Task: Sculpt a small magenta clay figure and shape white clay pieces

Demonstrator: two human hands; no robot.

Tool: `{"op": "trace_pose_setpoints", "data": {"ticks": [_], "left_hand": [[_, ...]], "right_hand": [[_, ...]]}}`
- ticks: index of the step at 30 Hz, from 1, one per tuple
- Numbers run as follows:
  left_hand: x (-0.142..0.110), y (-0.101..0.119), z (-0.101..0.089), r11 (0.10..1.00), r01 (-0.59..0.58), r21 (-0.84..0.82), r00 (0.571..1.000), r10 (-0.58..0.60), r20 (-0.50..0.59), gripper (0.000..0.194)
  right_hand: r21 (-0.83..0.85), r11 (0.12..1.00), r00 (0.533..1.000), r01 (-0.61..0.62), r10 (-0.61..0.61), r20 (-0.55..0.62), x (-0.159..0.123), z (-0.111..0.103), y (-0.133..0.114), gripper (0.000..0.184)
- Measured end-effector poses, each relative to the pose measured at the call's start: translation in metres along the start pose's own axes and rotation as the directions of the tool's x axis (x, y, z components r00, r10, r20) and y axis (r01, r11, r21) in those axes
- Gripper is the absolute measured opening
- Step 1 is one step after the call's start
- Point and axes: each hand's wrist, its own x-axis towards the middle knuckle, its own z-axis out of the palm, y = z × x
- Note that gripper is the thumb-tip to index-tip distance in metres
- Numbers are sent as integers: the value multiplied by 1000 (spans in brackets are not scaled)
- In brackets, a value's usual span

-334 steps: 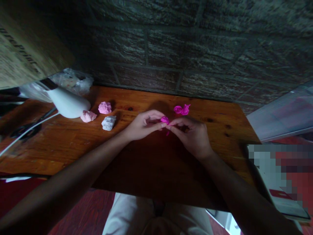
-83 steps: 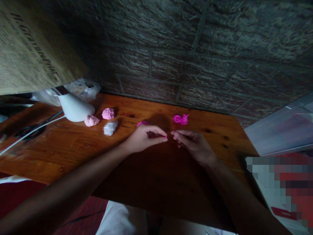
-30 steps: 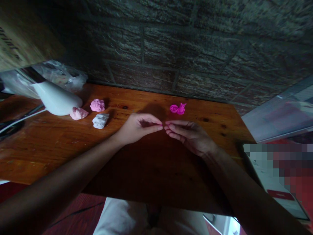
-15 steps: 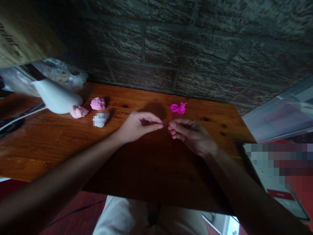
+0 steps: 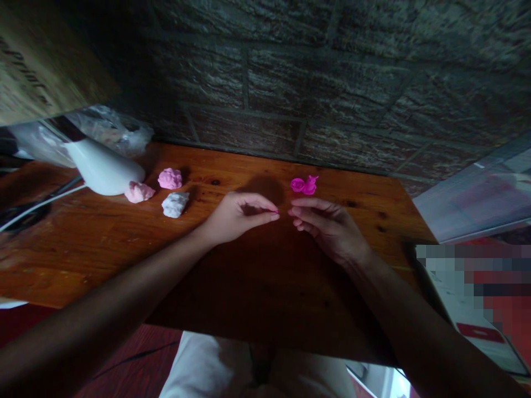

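Observation:
My left hand [image 5: 244, 218] is closed in a pinch over the middle of the table, with a tiny bit of magenta modelling clay [image 5: 277, 211] between thumb and index fingertip. Just to its right, a small gap away, my right hand [image 5: 326, 224] has its fingers curled and thumb drawn in; whatever its fingertips hold is hidden. Behind the right hand lies a magenta clay snail figure [image 5: 305, 185] with a spiral shell and small horns. To the left sit a pink lump of clay [image 5: 170, 178], a paler pink lump [image 5: 139, 192] and a white lump [image 5: 175, 204].
A white lamp base [image 5: 108, 168] stands on the wooden table [image 5: 103, 243] at left, with a cable and a crumpled plastic bag [image 5: 120, 130] beside it. A large printed brown lampshade-like thing [image 5: 50, 66] overhangs there. A stone-patterned wall [image 5: 269, 83] borders the back.
The view has shifted slightly, so the table things sit a little lower and to the right. My right index finger has lifted slightly from the thumb. My left hand keeps its pinch.

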Motion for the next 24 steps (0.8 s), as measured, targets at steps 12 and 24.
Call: {"op": "trace_pose_setpoints", "data": {"ticks": [12,24], "left_hand": [[0,-1,-2,1000,-7,5,1000,7,15,23],[1,-2,0,1000,-13,12,1000,13,11,16]], "right_hand": [[47,993,993,-104,101,63,1,1,-2,30],[14,995,995,-101,100,18,3,-1,0,30]]}}
